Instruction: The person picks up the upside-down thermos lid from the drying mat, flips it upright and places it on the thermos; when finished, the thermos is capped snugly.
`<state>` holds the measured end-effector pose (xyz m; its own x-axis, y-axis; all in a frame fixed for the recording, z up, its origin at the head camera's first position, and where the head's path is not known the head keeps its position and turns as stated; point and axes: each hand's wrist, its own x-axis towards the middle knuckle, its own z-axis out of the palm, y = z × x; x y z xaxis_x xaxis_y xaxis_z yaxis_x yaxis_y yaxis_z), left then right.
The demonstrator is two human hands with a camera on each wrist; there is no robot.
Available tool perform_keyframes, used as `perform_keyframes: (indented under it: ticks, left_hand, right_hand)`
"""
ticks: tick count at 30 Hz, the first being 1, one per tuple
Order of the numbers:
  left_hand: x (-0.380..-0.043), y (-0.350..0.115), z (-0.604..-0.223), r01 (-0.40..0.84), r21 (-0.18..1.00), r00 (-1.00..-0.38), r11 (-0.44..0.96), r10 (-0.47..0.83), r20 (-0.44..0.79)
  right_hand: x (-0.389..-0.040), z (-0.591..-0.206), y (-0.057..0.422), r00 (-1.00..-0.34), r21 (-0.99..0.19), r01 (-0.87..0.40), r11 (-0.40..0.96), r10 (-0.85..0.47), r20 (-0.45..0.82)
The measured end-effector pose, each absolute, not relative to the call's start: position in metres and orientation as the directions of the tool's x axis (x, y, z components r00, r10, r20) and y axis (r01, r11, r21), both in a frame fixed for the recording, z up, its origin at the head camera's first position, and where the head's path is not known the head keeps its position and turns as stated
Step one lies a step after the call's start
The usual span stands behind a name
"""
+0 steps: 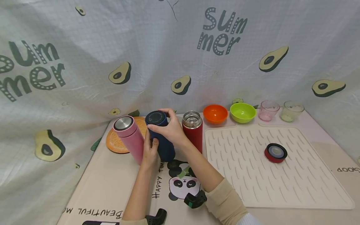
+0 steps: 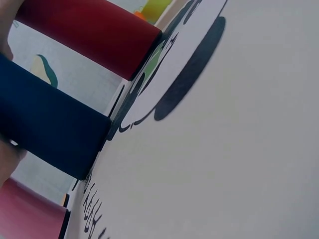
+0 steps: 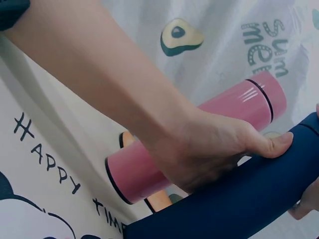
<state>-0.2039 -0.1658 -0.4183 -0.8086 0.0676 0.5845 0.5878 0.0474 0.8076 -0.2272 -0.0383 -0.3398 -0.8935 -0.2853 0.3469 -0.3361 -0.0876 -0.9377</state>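
A dark blue thermos (image 1: 166, 149) stands in the middle, its lid (image 1: 155, 117) on top. My left hand (image 1: 150, 150) grips its body from the left side. My right hand (image 1: 172, 128) holds it near the top, fingers and thumb around the lid area. To the left is a pink thermos (image 1: 131, 140) with a steel-topped lid. On the right, a red thermos (image 1: 194, 136) stands uncapped, its steel mouth showing. In the right wrist view, the left hand (image 3: 199, 147) wraps the blue thermos, and only bits of the right hand (image 3: 310, 201) show at the edge.
A beige drying mat (image 1: 239, 175) covers the right side, with a red-and-black lid (image 1: 276, 152) lying on it. Behind stand an orange bowl (image 1: 215, 114), a green bowl (image 1: 243, 112), a pink glass (image 1: 268, 111) and a greenish glass (image 1: 291, 111). An orange-slice mat (image 1: 116, 142) lies behind the pink thermos.
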Motion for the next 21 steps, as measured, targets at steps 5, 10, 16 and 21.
perform_keyframes:
  ticks: [5,10,16,21]
  left_hand:
    - [-0.2045,-0.1649,-0.4152,0.597,0.802,-0.801,0.032,0.080,0.593]
    - [-0.2067,-0.1649,-0.4176,0.590,0.807,-0.807,0.035,0.074,0.586]
    - [-0.2075,-0.1655,-0.4214,0.607,0.794,-0.794,0.040,0.064,0.604]
    - [-0.2081,-0.1663,-0.4233,0.614,0.787,-0.789,0.048,0.063,0.612]
  right_hand:
    - [-0.2262,-0.3376,-0.0386,-0.883,-0.943,-0.320,-0.092,-0.333,0.331]
    - [-0.2255,-0.3363,-0.0392,-0.901,-0.955,-0.268,-0.126,-0.319,0.295]
    - [-0.2229,-0.3368,-0.0415,-0.905,-0.951,-0.289,-0.107,-0.293,0.308]
    - [-0.2208,-0.3382,-0.0419,-0.905,-0.950,-0.304,-0.071,-0.289,0.311]
